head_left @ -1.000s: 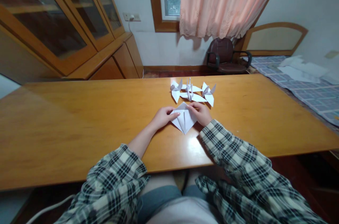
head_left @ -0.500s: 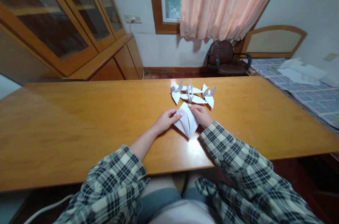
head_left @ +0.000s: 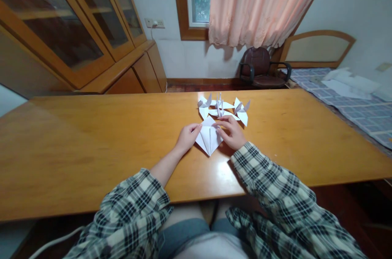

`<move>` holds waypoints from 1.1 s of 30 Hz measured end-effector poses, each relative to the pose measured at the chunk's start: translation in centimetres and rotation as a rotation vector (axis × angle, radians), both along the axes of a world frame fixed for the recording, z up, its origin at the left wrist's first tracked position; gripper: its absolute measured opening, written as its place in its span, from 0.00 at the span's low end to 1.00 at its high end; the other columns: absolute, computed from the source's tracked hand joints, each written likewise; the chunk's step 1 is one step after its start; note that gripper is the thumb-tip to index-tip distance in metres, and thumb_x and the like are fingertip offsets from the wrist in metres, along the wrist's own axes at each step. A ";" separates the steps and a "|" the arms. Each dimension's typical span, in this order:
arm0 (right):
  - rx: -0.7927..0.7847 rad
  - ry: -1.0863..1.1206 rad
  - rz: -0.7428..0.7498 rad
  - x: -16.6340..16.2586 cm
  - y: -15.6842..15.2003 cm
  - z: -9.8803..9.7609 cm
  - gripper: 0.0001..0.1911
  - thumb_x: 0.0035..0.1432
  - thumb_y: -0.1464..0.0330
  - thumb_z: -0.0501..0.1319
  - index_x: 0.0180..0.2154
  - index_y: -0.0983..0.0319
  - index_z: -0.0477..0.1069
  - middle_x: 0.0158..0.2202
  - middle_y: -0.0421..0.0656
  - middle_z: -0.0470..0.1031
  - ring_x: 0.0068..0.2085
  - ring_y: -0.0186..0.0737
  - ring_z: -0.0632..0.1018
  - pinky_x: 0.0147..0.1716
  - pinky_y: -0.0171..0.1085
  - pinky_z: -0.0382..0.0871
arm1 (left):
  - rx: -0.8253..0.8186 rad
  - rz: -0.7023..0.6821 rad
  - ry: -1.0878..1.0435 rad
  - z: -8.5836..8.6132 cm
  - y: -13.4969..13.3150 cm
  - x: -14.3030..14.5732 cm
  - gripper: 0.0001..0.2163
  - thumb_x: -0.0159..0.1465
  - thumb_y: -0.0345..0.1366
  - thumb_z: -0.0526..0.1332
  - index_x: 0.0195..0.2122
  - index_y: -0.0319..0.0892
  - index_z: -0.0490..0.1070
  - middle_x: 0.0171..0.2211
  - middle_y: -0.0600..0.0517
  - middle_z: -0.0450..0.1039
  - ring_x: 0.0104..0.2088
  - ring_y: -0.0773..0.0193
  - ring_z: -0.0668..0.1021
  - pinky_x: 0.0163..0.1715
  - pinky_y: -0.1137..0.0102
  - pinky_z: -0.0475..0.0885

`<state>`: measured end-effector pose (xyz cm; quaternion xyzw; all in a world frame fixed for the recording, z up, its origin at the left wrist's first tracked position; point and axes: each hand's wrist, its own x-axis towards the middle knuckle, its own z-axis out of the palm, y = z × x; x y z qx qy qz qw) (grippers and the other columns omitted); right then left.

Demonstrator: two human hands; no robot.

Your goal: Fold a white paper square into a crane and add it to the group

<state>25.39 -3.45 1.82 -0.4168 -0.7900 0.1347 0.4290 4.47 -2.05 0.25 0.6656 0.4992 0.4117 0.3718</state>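
Observation:
A white sheet of paper folded into a diamond (head_left: 209,141), with flaps creased towards its middle, is just above the table. Its left corner is pinched between the thumb and fingers of my left hand (head_left: 187,139). My right hand (head_left: 233,133) is at the diamond's upper right edge, thumb and fingers spread apart, fingertips touching or very near the paper. Just beyond stand several folded white paper cranes, one at the left (head_left: 203,106) and another at the right (head_left: 241,110). The right fingers partly cover the middle cranes.
The wooden table (head_left: 92,148) stretches wide to both sides, its front edge close to my lap. Past it are a glass-door cabinet (head_left: 122,61), a brown armchair (head_left: 259,69) and a bed (head_left: 339,87) with a checked cover.
The folded paper has shifted slightly left and turned a little. My left hand moved with it. My right hand's fingers have loosened from the top corner and spread by the right edge.

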 end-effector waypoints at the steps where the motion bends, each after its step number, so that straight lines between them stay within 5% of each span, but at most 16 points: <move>1: -0.011 -0.032 0.010 0.0 0.1 -0.2 0.12 0.56 0.71 0.57 0.43 0.57 0.73 0.48 0.46 0.66 0.52 0.45 0.68 0.53 0.49 0.63 | 0.001 0.002 0.014 0.0 0.0 0.0 0.19 0.62 0.47 0.54 0.20 0.40 0.64 0.19 0.56 0.62 0.23 0.68 0.65 0.24 0.73 0.58; 7: -0.065 -0.137 0.033 0.2 0.2 -0.8 0.15 0.52 0.74 0.58 0.43 0.58 0.72 0.53 0.47 0.64 0.54 0.48 0.65 0.54 0.52 0.60 | 0.016 0.006 0.062 -0.1 -0.2 0.1 0.18 0.63 0.46 0.52 0.23 0.40 0.67 0.21 0.55 0.64 0.26 0.66 0.67 0.25 0.73 0.60; 19: -0.031 -0.108 -0.021 1.1 0.9 -0.8 0.05 0.49 0.75 0.58 0.28 0.59 0.70 0.46 0.45 0.69 0.50 0.47 0.68 0.53 0.51 0.60 | 0.105 0.034 0.184 -0.6 0.2 -0.5 0.16 0.67 0.43 0.48 0.29 0.40 0.69 0.29 0.51 0.72 0.34 0.62 0.73 0.35 0.70 0.66; 23: -0.039 -0.153 -0.019 1.3 0.9 -1.0 0.06 0.49 0.76 0.58 0.27 0.59 0.70 0.45 0.45 0.69 0.48 0.46 0.69 0.51 0.49 0.61 | 0.253 0.003 0.381 -0.4 0.1 -0.7 0.11 0.65 0.36 0.52 0.42 0.41 0.71 0.38 0.48 0.73 0.41 0.58 0.71 0.45 0.64 0.66; 26: -0.061 -0.190 -0.012 1.3 0.9 -1.1 0.06 0.49 0.76 0.58 0.27 0.60 0.71 0.44 0.46 0.69 0.47 0.46 0.69 0.50 0.49 0.62 | 0.345 -0.016 0.463 -0.2 -0.1 -0.9 0.19 0.62 0.29 0.53 0.55 0.44 0.65 0.46 0.46 0.68 0.47 0.57 0.68 0.51 0.60 0.63; 33: -0.076 -0.239 0.026 1.3 0.9 -1.1 0.07 0.49 0.77 0.58 0.27 0.60 0.71 0.40 0.46 0.71 0.44 0.45 0.70 0.48 0.47 0.64 | 0.493 -0.365 0.600 0.5 -0.7 -0.8 0.20 0.62 0.26 0.53 0.54 0.52 0.68 0.57 0.49 0.63 0.57 0.55 0.62 0.56 0.54 0.58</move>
